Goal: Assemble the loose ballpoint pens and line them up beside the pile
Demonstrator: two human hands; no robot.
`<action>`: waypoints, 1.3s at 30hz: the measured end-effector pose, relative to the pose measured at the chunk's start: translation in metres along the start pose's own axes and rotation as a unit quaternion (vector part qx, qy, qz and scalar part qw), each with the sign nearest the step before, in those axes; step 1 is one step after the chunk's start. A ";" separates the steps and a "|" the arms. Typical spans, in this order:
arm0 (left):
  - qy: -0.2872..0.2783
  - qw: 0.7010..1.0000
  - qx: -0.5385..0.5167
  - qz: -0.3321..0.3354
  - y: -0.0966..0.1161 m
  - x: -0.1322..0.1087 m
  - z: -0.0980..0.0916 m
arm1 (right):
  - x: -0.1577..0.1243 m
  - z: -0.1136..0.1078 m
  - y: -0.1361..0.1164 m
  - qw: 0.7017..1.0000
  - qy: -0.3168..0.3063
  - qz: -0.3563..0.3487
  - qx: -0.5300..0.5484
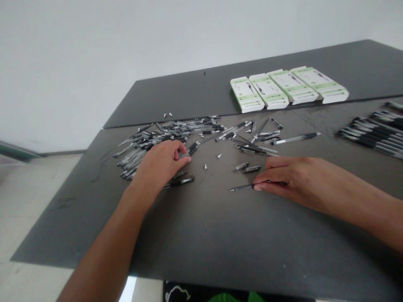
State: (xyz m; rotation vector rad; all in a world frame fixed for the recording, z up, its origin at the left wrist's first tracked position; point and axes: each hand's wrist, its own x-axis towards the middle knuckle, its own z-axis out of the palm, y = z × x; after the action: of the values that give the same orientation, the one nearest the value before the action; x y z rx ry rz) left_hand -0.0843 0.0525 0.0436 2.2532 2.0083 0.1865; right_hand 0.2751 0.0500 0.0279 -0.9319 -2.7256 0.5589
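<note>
a thin pen piece (241, 188) is over the near part of the gray table (201, 239), with its pointed end facing left. the right hand (291, 178) pinches its other end, thumb and fingers closed on it. just past it lie two short pen caps (251, 169), side by side. two tiny metal tips (205, 167) sit between the hands, with a strip of tabletop around them.

the left hand (162, 161) bends over the right side of a big heap of pen parts (176, 129). its thumb and pointing finger curl toward each other, but i cannot tell if they hold something. by its wrist, a dark pen part (181, 182) points right.

past the right hand is a smaller loose bunch (256, 147), and a clear pen (294, 139) lies at its right side. a row of pens (378, 136) reaches the right edge of the view.

a wide stretch of tabletop runs from both hands to the near edge. the left edge slants well away from the heap. behind the seam, four white and green boxes (261, 91) lie flat on the back table (176, 92).
</note>
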 end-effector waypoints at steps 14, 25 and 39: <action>-0.036 0.999 -0.005 -0.008 0.011 -0.002 -0.006 | 0.001 0.005 -0.004 1.000 -0.005 0.008 -0.027; 0.206 0.949 -0.120 0.205 0.056 -0.043 -0.003 | 0.004 -0.026 -0.016 0.983 0.146 0.049 0.098; 0.149 0.898 -0.166 0.379 0.085 -0.063 0.021 | 0.004 -0.010 -0.077 0.800 0.366 0.064 0.472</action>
State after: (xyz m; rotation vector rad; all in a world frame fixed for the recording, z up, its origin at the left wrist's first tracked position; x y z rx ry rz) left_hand -0.0050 -0.0201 0.0363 2.7344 0.9469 0.9059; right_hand 0.2329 -0.0012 0.0693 -0.7841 -1.3949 1.1279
